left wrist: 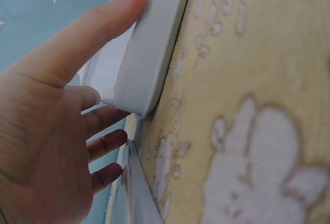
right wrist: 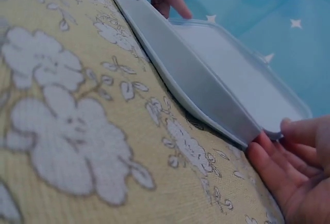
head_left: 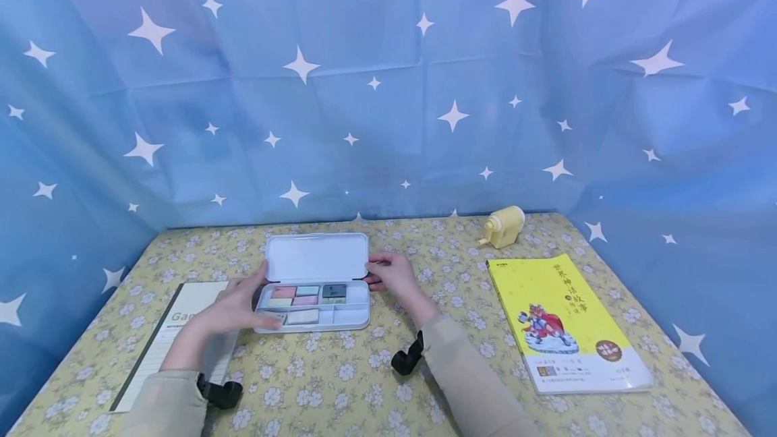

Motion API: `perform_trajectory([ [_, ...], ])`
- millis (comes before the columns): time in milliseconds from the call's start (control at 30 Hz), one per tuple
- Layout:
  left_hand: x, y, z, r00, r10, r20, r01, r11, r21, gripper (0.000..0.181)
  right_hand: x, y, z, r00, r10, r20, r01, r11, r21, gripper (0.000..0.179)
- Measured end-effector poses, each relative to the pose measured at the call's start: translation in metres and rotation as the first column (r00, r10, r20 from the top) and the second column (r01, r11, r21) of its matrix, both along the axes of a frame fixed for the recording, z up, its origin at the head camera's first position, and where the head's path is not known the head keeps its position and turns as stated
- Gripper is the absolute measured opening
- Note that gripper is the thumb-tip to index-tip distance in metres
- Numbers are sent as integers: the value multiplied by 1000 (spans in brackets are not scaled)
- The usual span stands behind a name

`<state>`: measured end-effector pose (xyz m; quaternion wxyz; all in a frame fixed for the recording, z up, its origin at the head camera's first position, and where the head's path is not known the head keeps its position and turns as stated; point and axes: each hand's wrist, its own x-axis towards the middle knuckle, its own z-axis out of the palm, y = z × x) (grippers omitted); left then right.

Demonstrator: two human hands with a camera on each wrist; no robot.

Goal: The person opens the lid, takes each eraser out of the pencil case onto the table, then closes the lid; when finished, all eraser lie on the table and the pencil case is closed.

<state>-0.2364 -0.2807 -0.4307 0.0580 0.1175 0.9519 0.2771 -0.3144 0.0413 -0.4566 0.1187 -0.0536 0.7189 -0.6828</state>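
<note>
A white hinged case lies on the table with its lid raised at the back. Pastel blocks, a dark block and a pale block sit in its compartments. My left hand spans the case's left end, thumb on the front rim and fingers by the back corner. In the left wrist view, that thumb rests on the upper edge. At the right end, my right hand holds the case near the hinge, its thumb against the lid's edge and fingers at the tray's corner.
A lined notebook lies at the left, partly beneath my left forearm. To the right is a yellow book, with a pale yellow bottle on its side behind it. A blue star-patterned curtain hangs along the table's back edge.
</note>
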Motion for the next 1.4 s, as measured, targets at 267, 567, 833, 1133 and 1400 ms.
perform_trajectory([
  [267,-1,2,-2,1000,4,15,-4,1000,-17,129,-4,5,8,997,-77,6,77,997,13,34],
  [567,0,-1,-1,1000,11,21,-11,1000,-5,128,-5,11,39,973,79,-217,-24,969,245,32],
  [833,3,-2,1,1000,9,28,-9,1000,-9,128,-15,5,54,835,502,-226,-376,820,432,38],
  [1133,4,0,3,1000,7,30,-7,1000,-27,129,-18,-12,66,694,701,-163,-502,634,589,41],
  [1400,2,3,2,1000,6,4,-6,999,-43,130,-15,-26,64,631,770,-99,-507,505,699,44],
])
